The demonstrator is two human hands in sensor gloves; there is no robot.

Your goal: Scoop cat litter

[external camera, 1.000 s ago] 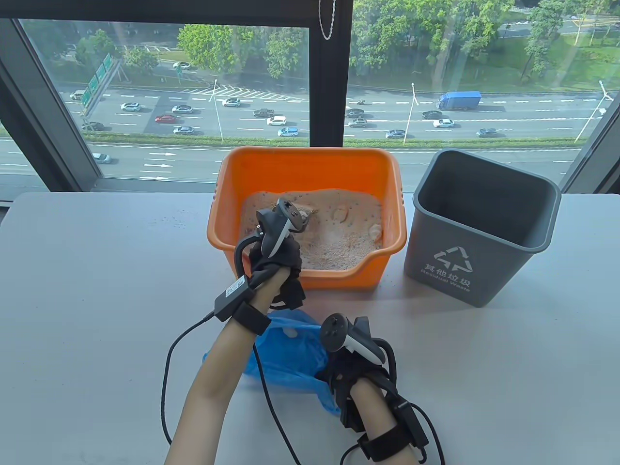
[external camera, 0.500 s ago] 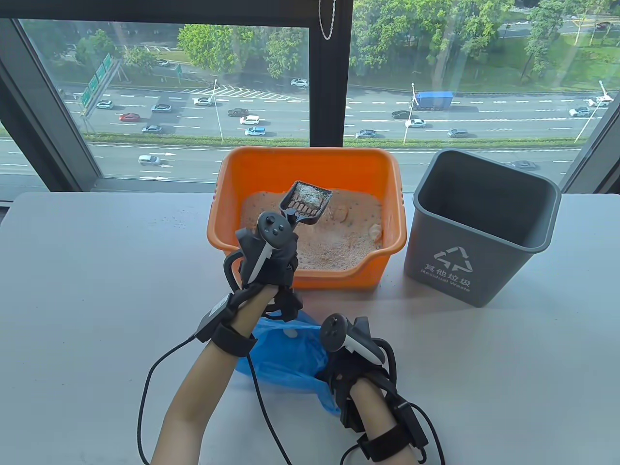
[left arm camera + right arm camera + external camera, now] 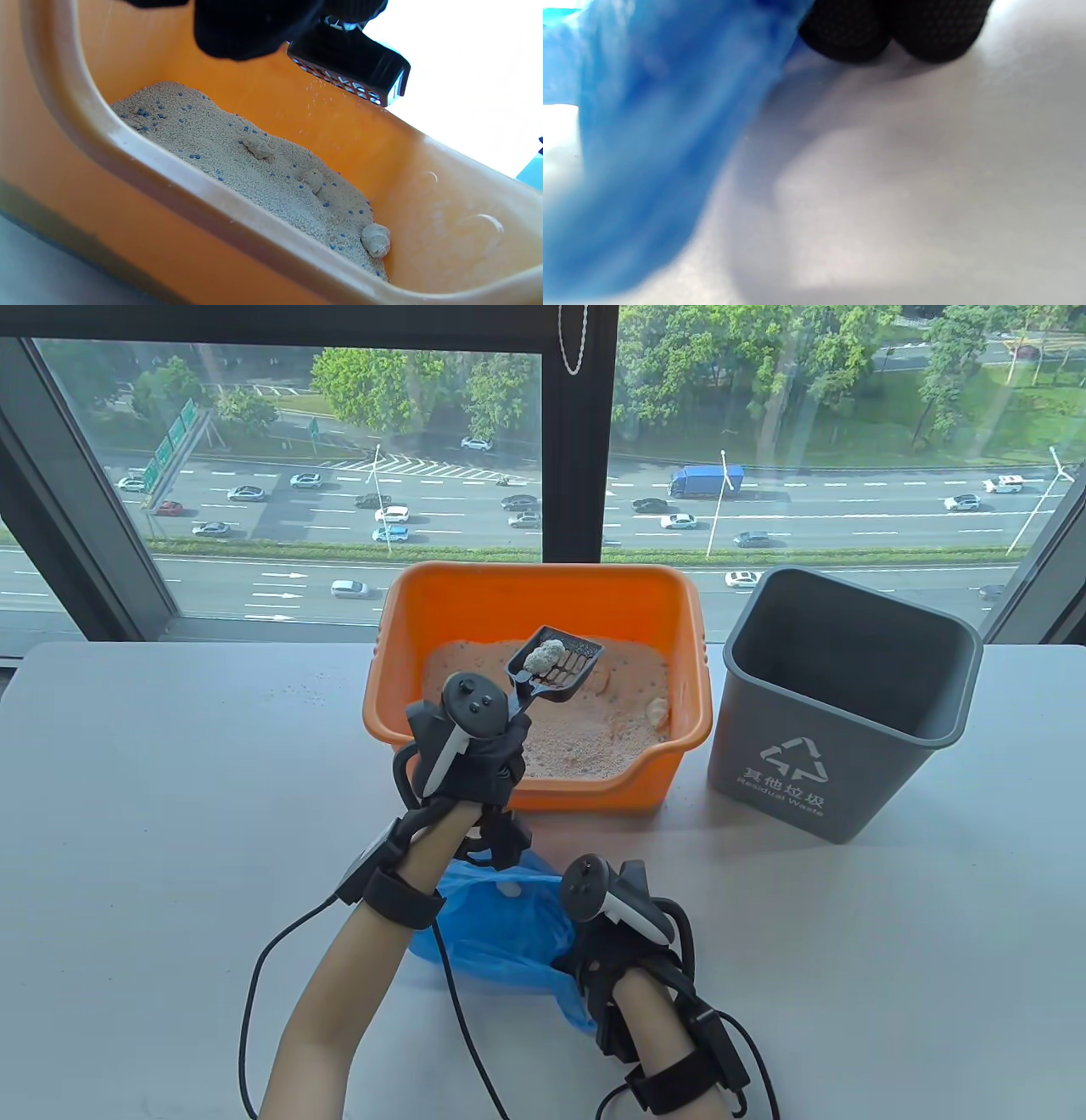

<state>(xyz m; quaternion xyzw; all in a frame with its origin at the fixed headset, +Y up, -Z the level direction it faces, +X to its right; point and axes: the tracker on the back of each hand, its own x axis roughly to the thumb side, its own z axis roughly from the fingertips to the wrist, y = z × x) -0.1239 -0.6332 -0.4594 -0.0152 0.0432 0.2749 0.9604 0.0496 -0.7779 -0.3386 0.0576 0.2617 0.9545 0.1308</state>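
An orange litter box (image 3: pixel 407 712) holds sandy litter (image 3: pixel 585 725) with several clumps. My left hand (image 3: pixel 488 746) grips the handle of a black slotted scoop (image 3: pixel 556 666) and holds it above the litter with a grey clump (image 3: pixel 543 653) in it. In the left wrist view the scoop (image 3: pixel 352 70) hangs over the box (image 3: pixel 178 186) and fine grains fall through its slots onto the litter (image 3: pixel 254 165). My right hand (image 3: pixel 607 959) rests on the table and holds the edge of a blue plastic bag (image 3: pixel 501 929). The bag (image 3: pixel 640 140) fills the left of the right wrist view.
A grey waste bin (image 3: pixel 840 700) stands open to the right of the litter box. The white table (image 3: pixel 170 780) runs to a window at the back. Cables trail from both wrists over the table's near edge.
My left hand has lifted the scoop out of the litter with a clump in it, then shifted it a little right while loose litter sifted out. My right hand has not moved.
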